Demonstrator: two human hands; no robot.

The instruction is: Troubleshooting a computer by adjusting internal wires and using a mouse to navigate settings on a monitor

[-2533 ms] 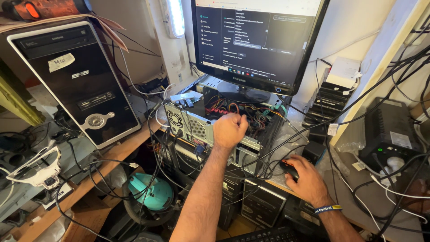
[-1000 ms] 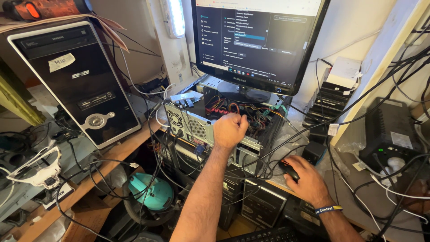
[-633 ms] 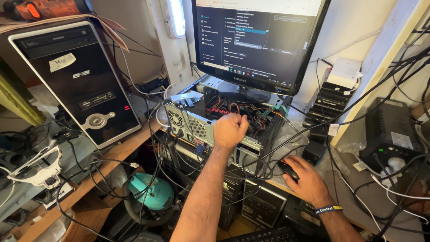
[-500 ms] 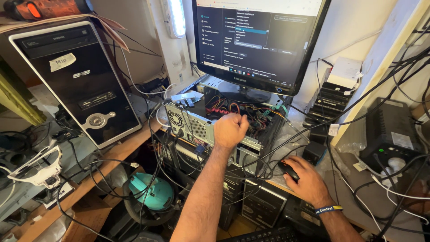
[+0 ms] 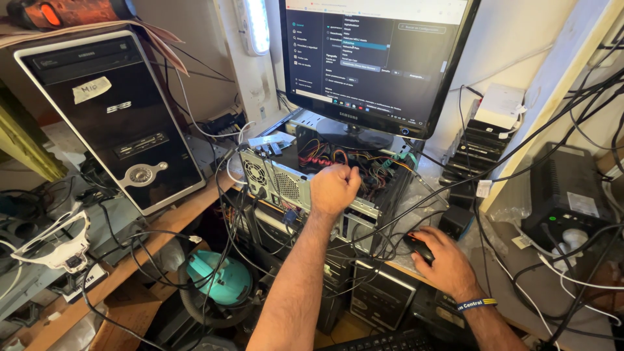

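My left hand (image 5: 333,188) is curled at the open computer case (image 5: 305,175), so what my fingers grip is hidden; my right hand (image 5: 445,263) covers most of the mouse (image 5: 416,246); the monitor (image 5: 377,58) is cut off at the top edge

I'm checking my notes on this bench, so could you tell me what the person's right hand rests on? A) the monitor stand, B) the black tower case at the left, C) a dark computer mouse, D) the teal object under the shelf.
C: the right hand lies over a dark computer mouse on the bench, while the left hand sits closed at the open computer case.
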